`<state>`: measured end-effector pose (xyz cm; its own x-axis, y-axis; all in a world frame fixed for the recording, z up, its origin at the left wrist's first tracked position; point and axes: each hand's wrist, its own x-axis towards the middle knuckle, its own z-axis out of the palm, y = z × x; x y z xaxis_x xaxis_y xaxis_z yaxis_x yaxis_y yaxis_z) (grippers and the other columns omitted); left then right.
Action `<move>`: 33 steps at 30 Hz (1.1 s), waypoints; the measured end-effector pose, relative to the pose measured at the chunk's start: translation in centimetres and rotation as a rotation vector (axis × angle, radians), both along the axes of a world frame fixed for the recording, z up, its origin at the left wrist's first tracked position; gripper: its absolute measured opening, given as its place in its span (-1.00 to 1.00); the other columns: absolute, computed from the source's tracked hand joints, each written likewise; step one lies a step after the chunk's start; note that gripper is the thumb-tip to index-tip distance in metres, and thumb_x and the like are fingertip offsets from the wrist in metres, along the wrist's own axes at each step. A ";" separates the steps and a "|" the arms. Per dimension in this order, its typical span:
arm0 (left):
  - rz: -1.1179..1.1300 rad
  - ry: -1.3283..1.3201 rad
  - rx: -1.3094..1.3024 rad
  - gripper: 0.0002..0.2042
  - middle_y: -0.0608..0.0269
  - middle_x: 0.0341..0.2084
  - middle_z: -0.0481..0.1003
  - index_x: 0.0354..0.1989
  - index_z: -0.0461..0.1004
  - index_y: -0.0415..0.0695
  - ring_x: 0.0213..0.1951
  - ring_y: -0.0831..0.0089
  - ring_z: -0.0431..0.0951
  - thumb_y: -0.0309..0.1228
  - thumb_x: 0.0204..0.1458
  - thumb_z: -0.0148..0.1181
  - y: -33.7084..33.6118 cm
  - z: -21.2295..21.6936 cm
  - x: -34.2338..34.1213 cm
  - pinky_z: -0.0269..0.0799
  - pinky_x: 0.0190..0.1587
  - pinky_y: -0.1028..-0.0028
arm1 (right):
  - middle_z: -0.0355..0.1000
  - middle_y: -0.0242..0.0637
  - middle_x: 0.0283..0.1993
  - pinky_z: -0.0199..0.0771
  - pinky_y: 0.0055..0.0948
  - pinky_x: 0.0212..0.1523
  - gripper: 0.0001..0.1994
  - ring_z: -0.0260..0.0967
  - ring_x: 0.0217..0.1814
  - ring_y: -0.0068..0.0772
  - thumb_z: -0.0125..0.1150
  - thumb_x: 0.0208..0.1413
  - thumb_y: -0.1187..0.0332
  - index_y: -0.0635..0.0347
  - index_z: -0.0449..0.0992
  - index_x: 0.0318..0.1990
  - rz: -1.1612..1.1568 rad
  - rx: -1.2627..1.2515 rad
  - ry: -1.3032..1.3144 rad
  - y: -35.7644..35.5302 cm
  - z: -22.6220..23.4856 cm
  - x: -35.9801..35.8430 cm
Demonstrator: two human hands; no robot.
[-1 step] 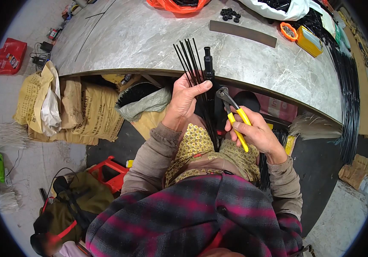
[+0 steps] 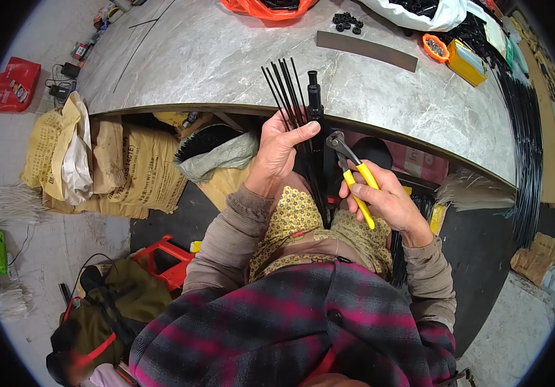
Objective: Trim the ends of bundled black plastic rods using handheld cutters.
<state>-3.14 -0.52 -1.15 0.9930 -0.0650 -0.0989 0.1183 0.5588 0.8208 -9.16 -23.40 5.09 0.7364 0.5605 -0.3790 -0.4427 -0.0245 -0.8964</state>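
A bundle of thin black rods [image 2: 317, 187] is gripped in my left hand [image 2: 279, 147]. Their upper ends fan out above the fingers, over the table edge, and the rest runs down toward my lap. Beside the thumb tip stands an upright black stepped cylinder [image 2: 314, 95]; whether the hand holds it too, I cannot tell. My right hand [image 2: 386, 195] is closed round the yellow handles of end-cutting pliers [image 2: 350, 153]. Their metal head points up and left, a little to the right of the cylinder and apart from it.
The grey marble-patterned table [image 2: 213, 58] bears a flat dark strip [image 2: 366, 50], small black rings [image 2: 347, 23], an orange bowl [image 2: 435, 47] and a yellow box [image 2: 466, 62]. Long black strands [image 2: 528, 148] hang off its right end. Paper sacks [image 2: 148, 169] and a red stool [image 2: 169, 261] stand left.
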 end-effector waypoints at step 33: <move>-0.101 -0.144 -0.081 -0.64 0.08 -0.23 0.57 -0.01 0.44 -0.30 -0.19 0.35 0.58 -0.43 0.05 0.35 2.2 1.5 -1.7 0.48 -0.02 0.38 | 0.48 -0.23 -0.12 0.43 -0.56 -0.31 -0.61 0.45 -0.25 -0.54 0.01 0.28 0.40 0.29 0.25 0.22 0.167 0.031 -0.180 0.4 2.1 0.2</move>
<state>-4.86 1.71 0.37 0.9845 -0.1670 0.0534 0.0617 0.6146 0.7864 -8.99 -22.98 7.15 0.6862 0.6898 -0.2308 -0.2682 -0.0550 -0.9618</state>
